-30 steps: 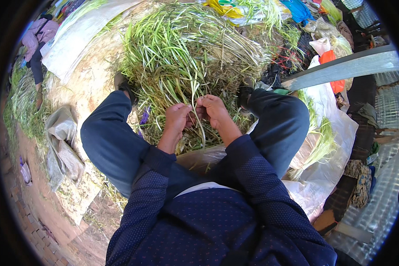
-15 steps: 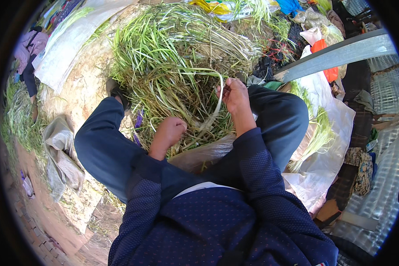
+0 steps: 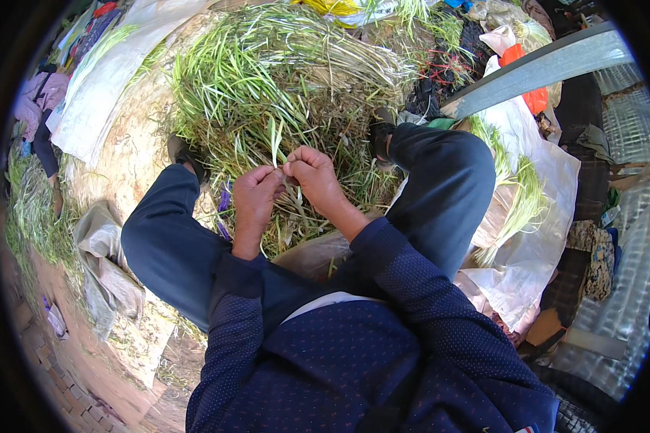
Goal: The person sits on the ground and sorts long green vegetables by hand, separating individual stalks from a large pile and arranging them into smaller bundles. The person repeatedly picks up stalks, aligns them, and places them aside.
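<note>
In front of my lap, my left hand [image 3: 255,196] and my right hand [image 3: 316,178] meet, thumbs and fingers pinched on a green leafy stalk [image 3: 276,144]. Its pale leaf end stands up between the fingertips; the part inside the fingers is hidden. Below and beyond both hands spreads a large heap of long green leafy stalks [image 3: 245,83], with brownish leaf litter [image 3: 310,209] on its near side between my legs. What exact plant this is, I cannot tell.
On my right, a pale green bundle of stalks [image 3: 516,209] lies on a white plastic sheet [image 3: 549,249]. A metal beam [image 3: 542,68] slants across the upper right. A grey sack [image 3: 105,249] lies to my left. Farther left, a person [image 3: 43,101] bends over more greens [image 3: 32,202].
My hands were apart, the right one holding a long pale strip. Now they have come together, with a leafy stalk pinched between them. The strip is no longer stretched out beside the right hand.
</note>
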Motion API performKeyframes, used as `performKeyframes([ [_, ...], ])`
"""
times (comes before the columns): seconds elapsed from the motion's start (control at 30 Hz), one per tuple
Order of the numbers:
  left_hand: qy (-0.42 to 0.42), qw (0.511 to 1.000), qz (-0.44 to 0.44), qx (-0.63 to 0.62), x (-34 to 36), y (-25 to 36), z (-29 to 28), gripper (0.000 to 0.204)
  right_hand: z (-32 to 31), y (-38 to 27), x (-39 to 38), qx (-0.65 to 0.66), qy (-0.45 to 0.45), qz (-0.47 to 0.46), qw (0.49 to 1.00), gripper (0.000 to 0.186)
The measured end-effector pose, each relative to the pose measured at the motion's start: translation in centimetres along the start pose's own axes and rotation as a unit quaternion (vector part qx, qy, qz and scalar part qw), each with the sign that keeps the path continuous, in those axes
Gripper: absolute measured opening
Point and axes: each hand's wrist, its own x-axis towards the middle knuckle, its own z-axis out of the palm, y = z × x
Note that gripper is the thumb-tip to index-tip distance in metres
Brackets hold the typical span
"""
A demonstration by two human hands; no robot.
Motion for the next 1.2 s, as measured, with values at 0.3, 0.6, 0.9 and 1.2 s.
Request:
performKeyframes([
  [0.3,0.129,0.975,0.005,-0.180,0.0,1.8,-2.3,0.015,-1.7,-0.9,-0.8,0.085,-0.171,0.142,0.971,0.004],
  [0.6,0.197,0.961,0.095,-0.170,-1.4,5.3,-6.4,0.016,-8.2,0.8,0.4,-0.554,0.064,0.155,0.815,0.025],
  [0.9,0.085,0.980,0.092,-0.156,-1.7,4.9,-2.1,0.014,4.2,0.2,-1.9,-0.060,-0.159,-0.005,0.985,0.026],
  [1.2,0.185,0.952,0.200,-0.138,-2.6,10.4,-6.7,0.017,-1.5,2.0,-2.0,-0.437,-0.096,-0.055,0.892,0.014],
])
